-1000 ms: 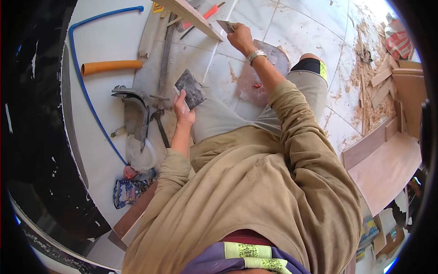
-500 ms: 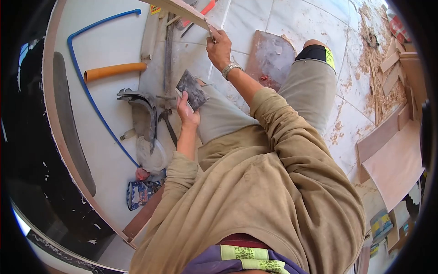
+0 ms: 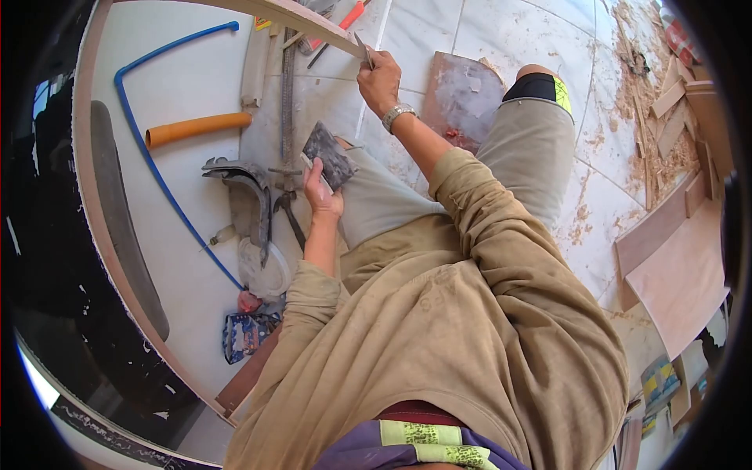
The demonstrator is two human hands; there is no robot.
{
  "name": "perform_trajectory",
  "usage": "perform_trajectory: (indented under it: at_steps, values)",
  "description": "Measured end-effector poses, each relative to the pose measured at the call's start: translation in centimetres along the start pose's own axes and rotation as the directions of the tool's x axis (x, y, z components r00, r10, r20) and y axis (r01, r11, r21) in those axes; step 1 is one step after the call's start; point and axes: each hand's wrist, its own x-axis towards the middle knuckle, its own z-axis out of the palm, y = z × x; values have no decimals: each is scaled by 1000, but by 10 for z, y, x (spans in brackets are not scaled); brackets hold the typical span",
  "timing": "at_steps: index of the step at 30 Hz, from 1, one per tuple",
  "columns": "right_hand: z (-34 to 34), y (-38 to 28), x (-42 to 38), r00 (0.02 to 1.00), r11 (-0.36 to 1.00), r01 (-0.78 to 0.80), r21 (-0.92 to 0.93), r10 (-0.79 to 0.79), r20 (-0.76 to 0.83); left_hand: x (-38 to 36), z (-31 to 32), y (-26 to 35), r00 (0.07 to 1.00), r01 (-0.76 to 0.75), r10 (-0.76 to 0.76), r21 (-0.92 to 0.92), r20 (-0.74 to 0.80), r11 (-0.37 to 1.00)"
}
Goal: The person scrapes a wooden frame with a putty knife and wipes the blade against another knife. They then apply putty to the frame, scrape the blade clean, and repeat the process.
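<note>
My left hand (image 3: 323, 194) is closed around the near edge of a dark square plate (image 3: 329, 157) smeared with grey, holding it over my leg. Between the fingers of my right hand (image 3: 380, 82) is a thin scraper blade (image 3: 363, 50). Its tip is right at the edge of a curved wooden panel frame (image 3: 317, 23), which sweeps across the top and down the left side. A watch (image 3: 398, 117) circles my right wrist. Beyond my right forearm lies a brown board (image 3: 468, 98) coated with whitish paste.
Inside the frame's curve lie a blue hose (image 3: 157, 168), an orange pipe (image 3: 200, 127), a hammer (image 3: 288, 215) and a crumpled blue packet (image 3: 244, 335). Wood shavings (image 3: 630, 117) litter the tiles at right, beside wooden panels (image 3: 680, 278). My bent knee (image 3: 536, 125) stands up at centre right.
My right hand has shifted slightly down and right, with the scraper blade tilted more upright at the frame's edge. My left hand and the plate hold almost the same position.
</note>
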Motion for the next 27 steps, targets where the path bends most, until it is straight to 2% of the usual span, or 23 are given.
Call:
perform_trajectory:
  at_steps: [2,5,8,11,14,18,21,22,25,27]
  values:
    - [11,7,9,1000,1000,16,-13,-16,-2,0,1,0,1000,-8,8,8,-6,1000]
    - [15,-7,5,996,995,87,-57,-88,-12,-3,5,1,995,2,1,27,-100,1000]
    - [2,-16,-3,997,997,76,14,-76,-6,1,-1,-2,999,-9,11,29,-43,1000]
    - [6,-7,3,999,998,3,-69,-6,-46,4,-5,-3,1000,-4,4,22,9,1000]
    - [21,-9,5,986,988,144,-63,-148,-76,2,-1,-2,999,-20,21,35,-34,999]
    - [6,-22,-3,992,991,125,57,-123,-32,4,-2,-3,999,1,0,23,-35,1000]
    - [1,-15,0,999,999,12,-45,-14,-52,2,-2,-2,1000,-4,5,36,-30,999]
    - [4,-11,2,997,997,21,-68,-25,-67,2,-1,-3,1000,-8,9,33,-25,999]
    - [10,-9,6,988,997,74,-27,-77,-131,0,2,-1,999,-24,26,69,-24,997]
    - [10,-11,6,994,999,37,8,-36,-107,-1,3,-2,999,-29,31,84,-24,996]
